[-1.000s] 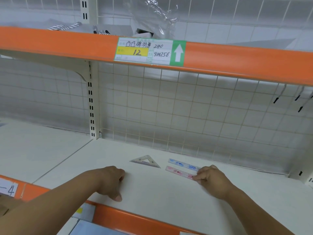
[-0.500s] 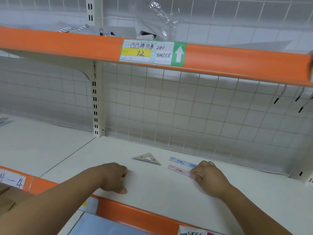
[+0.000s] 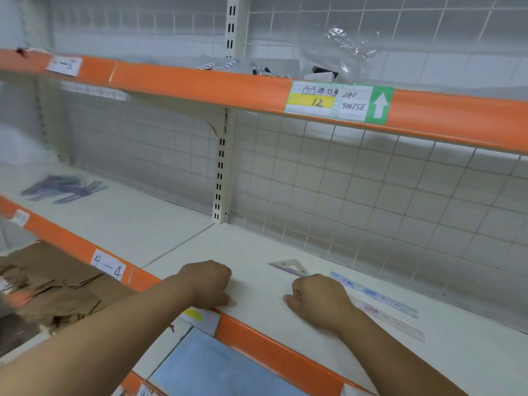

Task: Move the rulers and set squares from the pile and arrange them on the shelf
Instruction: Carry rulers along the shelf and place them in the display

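- The left hand rests on the white shelf near its front edge. Its grip is closed, with the fingers curled under and nothing held.
- The right hand also rests knuckles-up on the shelf, a little to the right of the left hand. Its grip is curled closed, and nothing shows inside it.
- A clear set square lies flat on the shelf just behind the right hand, close to the knuckles.
- A blue ruler lies flat to the right of that hand, running away toward the right.
- A pink ruler lies alongside the blue ruler, on the side nearer the person. Its left end reaches the right wrist, but I cannot tell whether they touch.
- The pile of dark rulers and set squares sits blurred in the left bay of the same shelf level, well apart from both hands.
- A slotted upright divides the two bays, and a wire grid backs them.
- The shelf's orange edge strip carries a handwritten "4—4" label.
- The upper shelf bears a price label with a white arrow on green.
- Clear plastic wrapping lies above that label.
- A torn cardboard box is at the lower left.
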Action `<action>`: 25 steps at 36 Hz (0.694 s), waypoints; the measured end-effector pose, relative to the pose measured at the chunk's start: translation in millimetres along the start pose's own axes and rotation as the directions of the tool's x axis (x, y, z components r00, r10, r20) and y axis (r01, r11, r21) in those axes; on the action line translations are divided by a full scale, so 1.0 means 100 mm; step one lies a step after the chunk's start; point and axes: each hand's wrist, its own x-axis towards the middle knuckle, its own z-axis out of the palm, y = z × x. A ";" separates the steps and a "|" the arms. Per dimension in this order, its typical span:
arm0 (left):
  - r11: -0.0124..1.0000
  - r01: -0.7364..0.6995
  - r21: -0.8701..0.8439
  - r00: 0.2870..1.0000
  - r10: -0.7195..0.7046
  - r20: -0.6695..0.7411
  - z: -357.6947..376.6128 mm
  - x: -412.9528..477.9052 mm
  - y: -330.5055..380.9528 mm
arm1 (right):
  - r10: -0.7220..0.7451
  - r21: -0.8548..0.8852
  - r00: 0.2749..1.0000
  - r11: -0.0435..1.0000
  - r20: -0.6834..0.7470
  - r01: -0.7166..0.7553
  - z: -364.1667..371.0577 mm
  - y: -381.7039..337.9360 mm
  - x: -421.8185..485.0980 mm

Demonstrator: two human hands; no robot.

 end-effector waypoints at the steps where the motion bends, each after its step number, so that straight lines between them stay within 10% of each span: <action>1: 1.000 0.015 0.002 1.000 -0.015 -0.006 0.00 -0.04 -0.07 | -0.018 0.009 1.000 1.000 0.003 0.018 0.00 -0.08 0.04; 25: 0.974 0.227 -0.003 0.973 -0.227 -0.040 -0.05 -1.19 -3.29 | -0.329 0.076 0.938 0.938 -0.107 0.337 -0.05 -3.51 1.48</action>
